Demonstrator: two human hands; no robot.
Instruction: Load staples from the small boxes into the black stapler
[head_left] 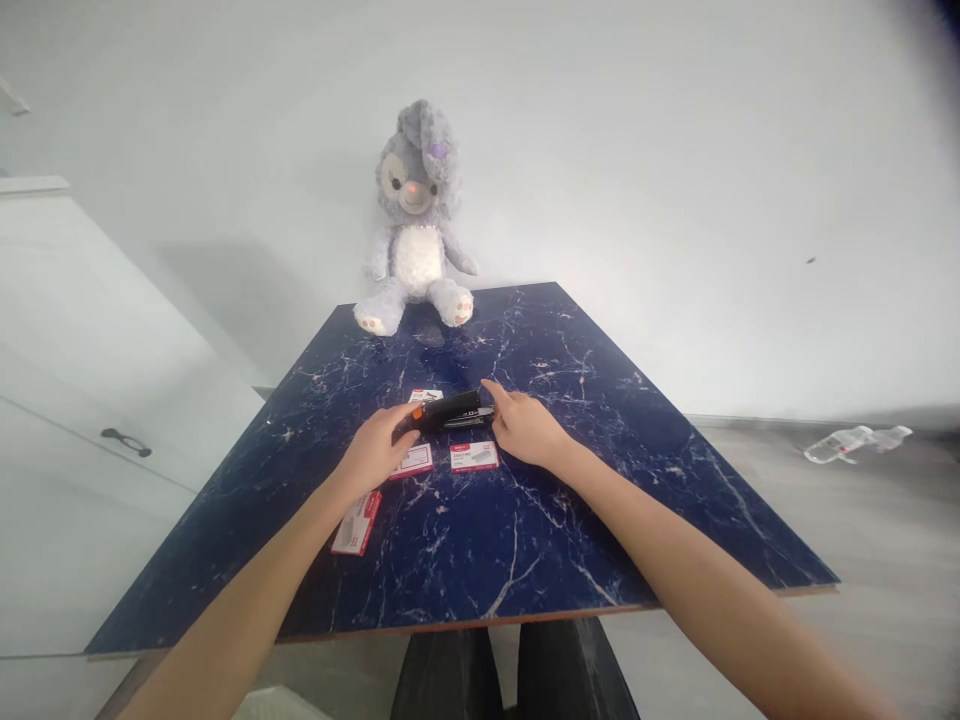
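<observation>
A black stapler with an orange patch at its left end lies between my hands over the middle of the table. My left hand is closed on its left end, thumb on the near side and fingers on the far side. At the other end, my right hand grips the stapler with its index finger stretched out; part of its fingers is hidden. Just in front of the stapler lie a red-and-white staple box and another small box, partly behind my left hand. A third box lies closer to me, and another small box shows behind the stapler.
The dark blue marbled table stands against a white wall. A grey plush rabbit sits at its far edge. On the left is a white cabinet with a black handle. A clear plastic bottle lies on the floor at right.
</observation>
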